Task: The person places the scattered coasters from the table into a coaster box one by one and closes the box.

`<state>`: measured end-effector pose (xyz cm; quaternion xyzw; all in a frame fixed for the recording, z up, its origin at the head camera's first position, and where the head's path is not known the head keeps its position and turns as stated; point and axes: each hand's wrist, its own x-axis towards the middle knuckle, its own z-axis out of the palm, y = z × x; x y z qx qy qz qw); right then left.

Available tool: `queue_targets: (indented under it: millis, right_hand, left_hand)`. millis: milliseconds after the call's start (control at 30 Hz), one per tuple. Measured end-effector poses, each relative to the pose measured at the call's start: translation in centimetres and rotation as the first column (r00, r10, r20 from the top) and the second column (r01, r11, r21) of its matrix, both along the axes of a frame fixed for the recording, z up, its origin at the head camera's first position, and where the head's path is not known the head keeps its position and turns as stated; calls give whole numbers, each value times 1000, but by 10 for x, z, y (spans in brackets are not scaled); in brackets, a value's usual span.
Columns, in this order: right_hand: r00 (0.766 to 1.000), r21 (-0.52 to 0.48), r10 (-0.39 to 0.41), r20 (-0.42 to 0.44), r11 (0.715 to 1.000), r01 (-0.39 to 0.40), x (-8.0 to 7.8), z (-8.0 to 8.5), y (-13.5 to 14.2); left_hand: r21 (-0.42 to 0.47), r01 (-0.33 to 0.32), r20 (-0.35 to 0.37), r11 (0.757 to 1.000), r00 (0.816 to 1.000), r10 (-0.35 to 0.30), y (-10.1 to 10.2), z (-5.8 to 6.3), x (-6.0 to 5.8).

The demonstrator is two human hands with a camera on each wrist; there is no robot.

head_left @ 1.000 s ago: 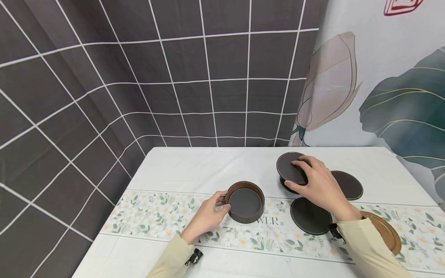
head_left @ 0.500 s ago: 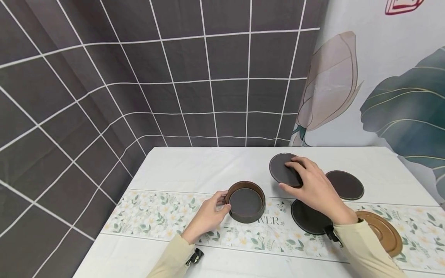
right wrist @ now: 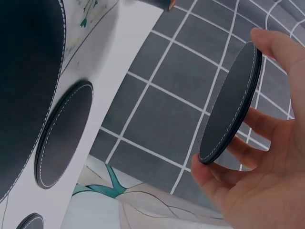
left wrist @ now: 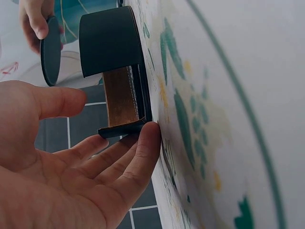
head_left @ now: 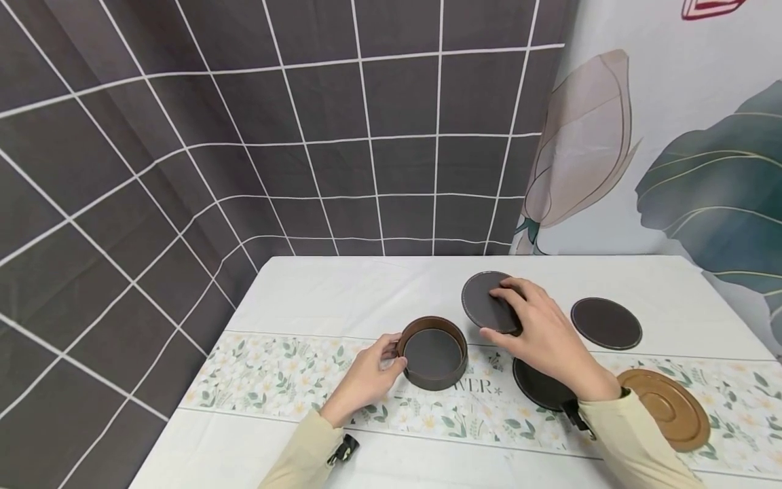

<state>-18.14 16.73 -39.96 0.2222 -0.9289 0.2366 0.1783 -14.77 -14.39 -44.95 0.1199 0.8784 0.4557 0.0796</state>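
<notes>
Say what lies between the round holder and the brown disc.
In the head view, a black coaster lies between the holder and the brown disc, partly hidden by the right hand.

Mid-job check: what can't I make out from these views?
Head view: part of the lower black disc, behind the right hand and wrist.
Head view: part of the brown disc, behind the right sleeve.
Head view: any letters before "WER", behind the round holder.
Right wrist view: the biggest-looking dark disc, cut off by the left edge.
</notes>
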Motion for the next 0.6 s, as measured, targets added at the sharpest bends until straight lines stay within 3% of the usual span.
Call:
queue_targets:
  millis: [600]
  right_hand:
    - [997, 48, 79, 9, 996, -79, 9, -10, -20]
  left_hand:
    - [8, 10, -2, 1000, 1000, -10, -1, 0, -1]
